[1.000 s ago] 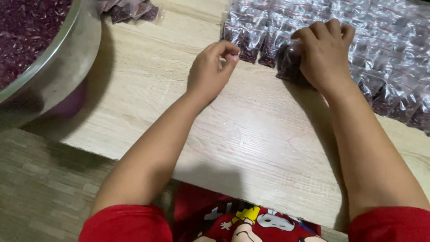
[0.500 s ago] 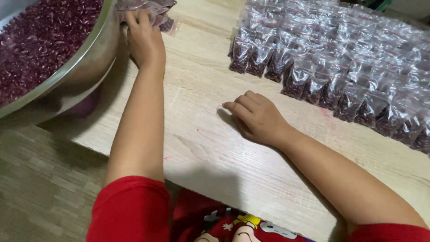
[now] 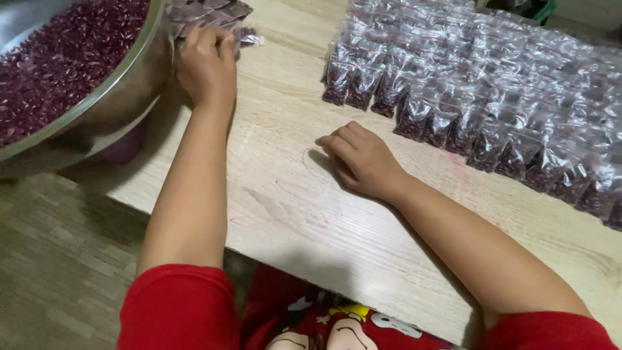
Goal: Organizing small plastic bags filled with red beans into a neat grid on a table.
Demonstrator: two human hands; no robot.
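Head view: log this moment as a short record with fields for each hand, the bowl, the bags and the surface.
left hand: reaching to a stack of empty small plastic bags beside the bowl, fingers on them
right hand: resting palm down on the wooden table, holding nothing
bowl: large metal bowl at the table's left end, full of dark red beans
filled bags: rows of small clear bags of beans laid across the table's far right part
clothing: red sleeves
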